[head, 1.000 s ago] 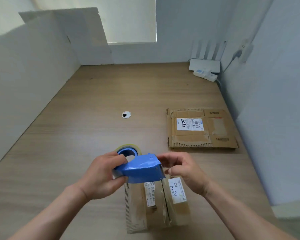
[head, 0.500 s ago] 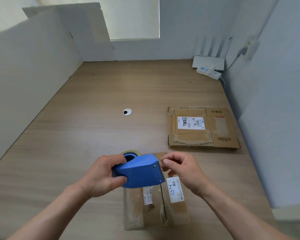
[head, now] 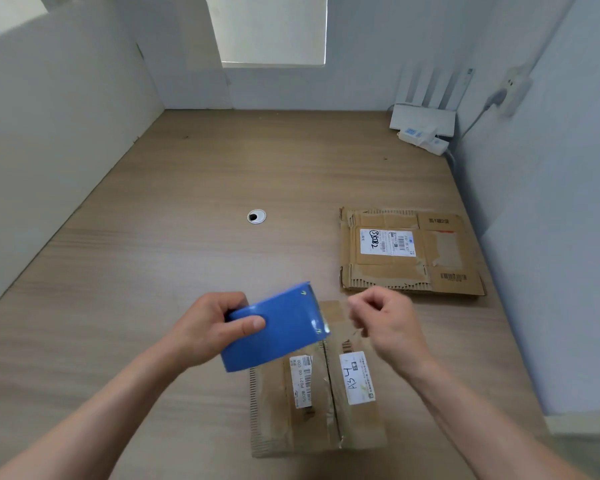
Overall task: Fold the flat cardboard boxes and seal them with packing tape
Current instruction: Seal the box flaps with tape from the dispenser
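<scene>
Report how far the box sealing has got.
Done: the near box lies folded, flaps meeting. In hand: left hand grips the blue tape dispenser above it; right hand pinches beside its mouth, tape unclear. Left: sealing that seam, then the flat cardboard at right.

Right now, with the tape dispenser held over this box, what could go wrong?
The box lies loose on the desk, neither hand on it, so pulling tape may drag it. The left hand holds the blue dispenser tilted across the centre seam, so the strip may run crooked.
</scene>
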